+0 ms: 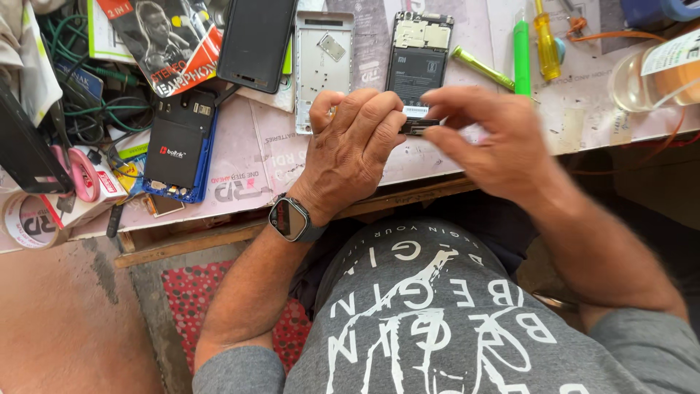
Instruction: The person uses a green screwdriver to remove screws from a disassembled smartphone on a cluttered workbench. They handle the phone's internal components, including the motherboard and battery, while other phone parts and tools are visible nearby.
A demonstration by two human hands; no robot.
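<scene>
A small dark rectangular part (418,127), with a pale strip along its top edge, is pinched between the fingertips of both hands just above the near edge of the bench (583,124). The left hand (350,149) is curled, knuckles up, its fingers closed on the part's left end; a dark wrist device with a rounded square face (289,218) is worn on that wrist. The right hand (496,138) is blurred, its fingers bent onto the part's right end, so a grip on it is judged likely rather than plainly seen.

Directly beyond the hands an opened phone body (418,55) lies flat, its dark battery and metal shielding exposed; beside it a silver back frame (323,66) has been laid apart, and a glossy black panel (257,42) lies further left. Disassembly thus appears well advanced, with reassembly yet to be done.

A green plastic tool (521,55), a yellow-handled screwdriver (546,47) and a clear bottle (652,73) rest to the right; a matt black block on a blue frame (179,146), tangled cables (87,117) and a tape roll (29,219) lie to the left, on a worn, printed paper covering
</scene>
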